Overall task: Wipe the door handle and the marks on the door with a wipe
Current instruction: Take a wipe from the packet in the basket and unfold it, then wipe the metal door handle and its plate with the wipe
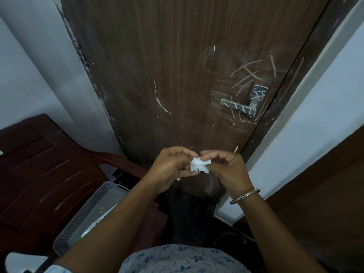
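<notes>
Both of my hands meet low in front of the door [177, 66], my left hand [173, 164] and right hand [226, 166] each pinching a side of a small, crumpled white wipe [200, 164] between thumb and fingertips, the other fingers curled. The wipe is held in the air, near me and well apart from the door handle [236, 105], which sits farther off and to the right, close to the door's right edge. That handle is a dull metal lever pointing left from a rectangular plate with screws, and white scribbles cross both parts. More chalky white marks [248, 71] fan out above and around it as thin curved and crossed strokes, and one short curved stroke [162, 105] lies alone nearer the middle of the door. The door face is dark brown with a fine vertical wood grain, a broad flat stretch of it lying between my hands and the handle. Its left edge is chipped and flecked with pale paint against a smooth pale wall [29, 75]; its right edge meets a dark frame [307, 56] and another pale wall [315, 105]. On the left, a glossy dark red chair [39, 164] with slotted panels stands close to the door's left edge, and a white perforated plastic basket [88, 209] lies under my left forearm. A patterned metal bracelet [245, 196] circles my right wrist.
</notes>
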